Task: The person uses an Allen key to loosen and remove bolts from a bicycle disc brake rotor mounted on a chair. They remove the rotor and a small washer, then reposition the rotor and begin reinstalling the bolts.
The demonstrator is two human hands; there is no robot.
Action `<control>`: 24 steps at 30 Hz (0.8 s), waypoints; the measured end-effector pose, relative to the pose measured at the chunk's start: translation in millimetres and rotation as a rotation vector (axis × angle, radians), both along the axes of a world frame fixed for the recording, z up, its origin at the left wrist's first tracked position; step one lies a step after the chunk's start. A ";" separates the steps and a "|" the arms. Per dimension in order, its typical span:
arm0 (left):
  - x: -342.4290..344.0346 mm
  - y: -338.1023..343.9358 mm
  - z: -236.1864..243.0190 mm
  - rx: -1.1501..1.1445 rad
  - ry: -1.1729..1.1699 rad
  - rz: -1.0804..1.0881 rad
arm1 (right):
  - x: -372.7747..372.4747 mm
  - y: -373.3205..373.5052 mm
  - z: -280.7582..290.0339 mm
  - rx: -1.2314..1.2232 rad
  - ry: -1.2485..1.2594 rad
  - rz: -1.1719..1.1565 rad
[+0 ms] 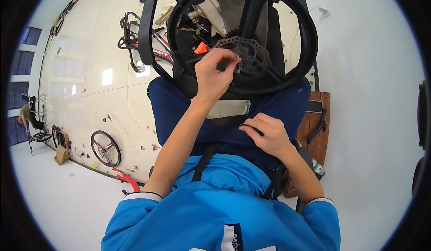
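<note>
A black spoked bicycle wheel (253, 15) lies in front of me, above my lap. At its middle sits a perforated brake disc (264, 52), with an axle (239, 67) sticking up from the hub. My left hand (215, 71) is over the hub, thumb and forefinger pinched together right beside the axle. Whatever small thing they hold is too small to name. Lower down, over my dark blue trousers (287, 103), my right hand (268, 132) is closed, its thumb against the forefinger. What lies between those fingertips cannot be made out.
Behind the wheel are loose metal parts and an orange piece (202, 48). A bicycle frame (157, 44) and another wheel (106, 148) are to the left. On the right stands a wooden bench (319, 136) with a phone (314, 106). Another person (24, 115) bends at far left.
</note>
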State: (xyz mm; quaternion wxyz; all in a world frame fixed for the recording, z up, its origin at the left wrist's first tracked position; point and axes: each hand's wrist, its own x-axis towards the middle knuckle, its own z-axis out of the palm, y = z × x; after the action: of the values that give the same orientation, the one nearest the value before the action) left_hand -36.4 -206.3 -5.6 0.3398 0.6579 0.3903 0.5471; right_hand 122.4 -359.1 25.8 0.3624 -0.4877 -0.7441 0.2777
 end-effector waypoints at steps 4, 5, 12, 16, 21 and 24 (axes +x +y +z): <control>4.0 -0.3 5.2 0.067 0.053 0.036 | 3.3 3.8 -2.6 0.007 0.025 -0.012; 4.0 -0.4 8.0 0.092 0.078 0.046 | 3.4 3.7 -2.8 0.007 0.033 -0.015; 0.8 1.8 16.3 0.033 0.178 0.090 | 3.4 4.8 -3.5 -0.011 0.038 -0.023; -0.8 4.4 12.5 0.130 0.222 0.127 | 3.2 7.0 -1.4 -0.010 0.021 -0.034; -2.3 6.3 6.2 0.227 0.266 0.137 | 7.7 12.1 15.9 0.019 0.011 -0.105; -3.4 7.5 -0.6 0.294 0.268 0.130 | 13.1 19.4 38.6 0.128 0.026 -0.195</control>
State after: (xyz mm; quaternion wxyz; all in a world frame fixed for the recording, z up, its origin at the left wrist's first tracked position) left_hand -39.8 -198.9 -6.2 0.1492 0.7409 0.3897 0.5263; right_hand 135.5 -339.7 64.4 0.4276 -0.5299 -0.7047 0.1993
